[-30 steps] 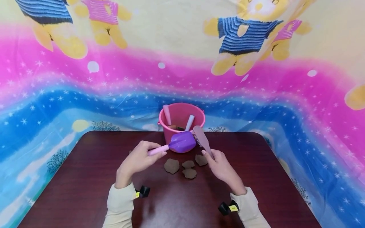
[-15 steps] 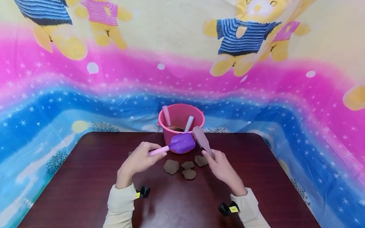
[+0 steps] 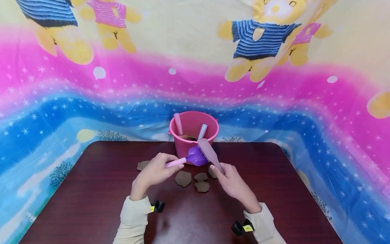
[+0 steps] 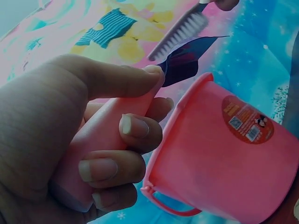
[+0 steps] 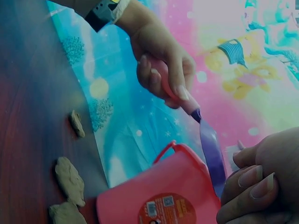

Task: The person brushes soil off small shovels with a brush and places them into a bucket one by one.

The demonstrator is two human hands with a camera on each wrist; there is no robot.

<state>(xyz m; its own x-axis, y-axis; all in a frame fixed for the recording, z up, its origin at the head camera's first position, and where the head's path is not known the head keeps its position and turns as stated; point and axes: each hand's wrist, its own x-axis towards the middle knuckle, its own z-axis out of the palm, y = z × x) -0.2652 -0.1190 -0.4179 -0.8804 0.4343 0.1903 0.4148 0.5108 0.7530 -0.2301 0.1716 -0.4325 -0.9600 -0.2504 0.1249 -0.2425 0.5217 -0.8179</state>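
Note:
My left hand (image 3: 156,171) grips the pink handle (image 4: 110,130) of a toy shovel with a purple blade (image 3: 196,156). My right hand (image 3: 233,179) holds a mauve brush (image 3: 209,151) by its handle, bristles turned toward the blade. In the head view the brush head overlaps the blade's right side. Both tools are raised in front of a pink bucket (image 3: 179,145); the left wrist view has them above the level of its rim. Most of the brush is hidden behind my right fingers in the right wrist view.
Several flat brown clay-like lumps (image 3: 183,178) lie on the dark wooden table (image 3: 100,196) before the bucket, one lump (image 3: 142,165) partly behind my left hand. Two handles, one pink (image 3: 178,124) and one pale (image 3: 202,132), stick up inside the bucket. A printed cloth (image 3: 195,67) hangs behind.
My left hand has shifted right with the shovel. My right hand has moved slightly left and down, bringing the brush across the blade.

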